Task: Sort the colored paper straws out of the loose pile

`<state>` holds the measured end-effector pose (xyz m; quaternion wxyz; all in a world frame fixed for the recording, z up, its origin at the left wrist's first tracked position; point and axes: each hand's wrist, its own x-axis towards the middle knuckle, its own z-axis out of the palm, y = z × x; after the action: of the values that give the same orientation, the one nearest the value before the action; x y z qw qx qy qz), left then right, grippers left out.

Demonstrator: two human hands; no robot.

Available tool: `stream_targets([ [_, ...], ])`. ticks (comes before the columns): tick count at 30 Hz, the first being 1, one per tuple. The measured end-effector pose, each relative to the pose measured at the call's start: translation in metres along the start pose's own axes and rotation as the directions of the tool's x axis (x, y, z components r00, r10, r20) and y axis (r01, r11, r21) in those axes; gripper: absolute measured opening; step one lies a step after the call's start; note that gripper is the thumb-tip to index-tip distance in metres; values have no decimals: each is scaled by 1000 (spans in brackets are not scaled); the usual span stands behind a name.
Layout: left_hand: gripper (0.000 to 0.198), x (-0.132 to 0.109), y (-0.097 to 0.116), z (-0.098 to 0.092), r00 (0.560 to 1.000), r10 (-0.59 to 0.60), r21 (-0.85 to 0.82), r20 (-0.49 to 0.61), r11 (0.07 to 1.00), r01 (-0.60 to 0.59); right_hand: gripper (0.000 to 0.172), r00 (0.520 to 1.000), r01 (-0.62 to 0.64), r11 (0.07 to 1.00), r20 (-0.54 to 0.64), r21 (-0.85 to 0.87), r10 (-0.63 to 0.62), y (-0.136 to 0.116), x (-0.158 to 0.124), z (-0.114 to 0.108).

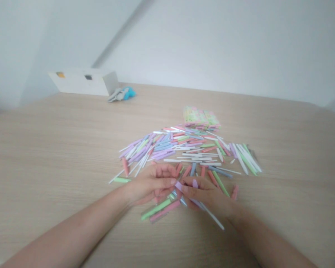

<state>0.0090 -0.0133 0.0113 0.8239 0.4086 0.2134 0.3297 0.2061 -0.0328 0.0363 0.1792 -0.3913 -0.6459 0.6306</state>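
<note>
A wide scatter of pastel pen parts [184,149], pink, purple, blue, green and white barrels and thin white refills, lies across the middle of the wooden table [44,149]. My left hand [152,184] and my right hand [208,195] meet just in front of the scatter, fingers curled and pinched together on a small purple pen piece [179,185]. A thin white refill [212,217] sticks out under my right hand. A green barrel [155,210] and a pink barrel [165,210] lie below my left hand. The view is blurred.
A stack of colourful flat packs [201,118] sits just behind the scatter. At the far left stands a white box [83,82] with a grey and blue bundle [122,93] beside it. A pale wall rises behind the table.
</note>
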Motion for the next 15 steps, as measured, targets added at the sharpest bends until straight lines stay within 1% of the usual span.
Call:
stream_targets([
  [3,15,-1,-1,0,1000,-13,28,-10,1000,14,46,1000,17,1000,-3,-3,-17,4,0,1],
  [5,13,0,-2,0,1000,-2,51,-16,999,3,46,1000,16,1000,-19,23,-15,6,0,2],
  [7,12,0,-2,0,999,29,68,-31,997,-27,45,999,-5,995,-39,96,9,7,1,3],
  [10,17,2,-3,0,996,74,93,-52,993,-69,42,995,-19,978,-96,206,40,8,5,4],
  [13,26,2,-4,0,992,106,207,-69,974,-90,44,987,6,971,-156,240,32,10,9,4],
  [15,32,2,-5,0,988,125,304,-90,948,-92,47,980,29,974,-200,224,17,11,11,5],
])
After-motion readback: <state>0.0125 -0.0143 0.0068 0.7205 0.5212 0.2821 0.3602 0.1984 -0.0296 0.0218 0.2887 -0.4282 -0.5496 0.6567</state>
